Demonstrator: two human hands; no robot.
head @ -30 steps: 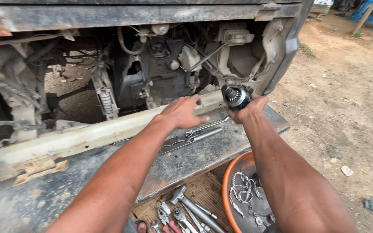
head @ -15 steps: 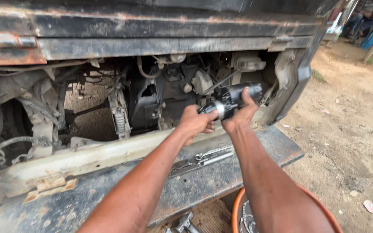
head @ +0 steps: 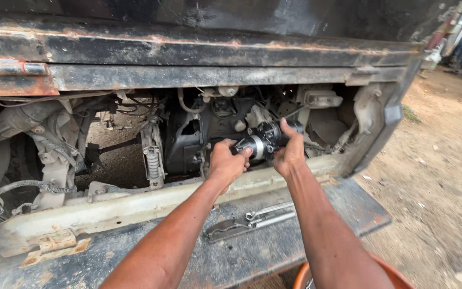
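- Both hands have carried the black cylindrical motor unit (head: 266, 140) further into the opening under the vehicle's rusty front panel (head: 188, 53); half a second ago it sat slightly further out and to the right.
- Left hand (head: 226, 163): fingers curled closed around the unit's near end, at its light metal band.
- Right hand (head: 290, 152): closed on the far side of the unit, fingers wrapped over its top, thumb below.
- Motor unit: held clear of the pale cross beam (head: 151, 200), level with the dark engine parts behind it, and tilted with the far end higher.
- Wrenches (head: 252, 219): lying flat on the lowered metal flap (head: 348, 208), between the two forearms, untouched.
- Orange basin (head: 389, 273): rim visible at the lower edge, beside the right forearm.
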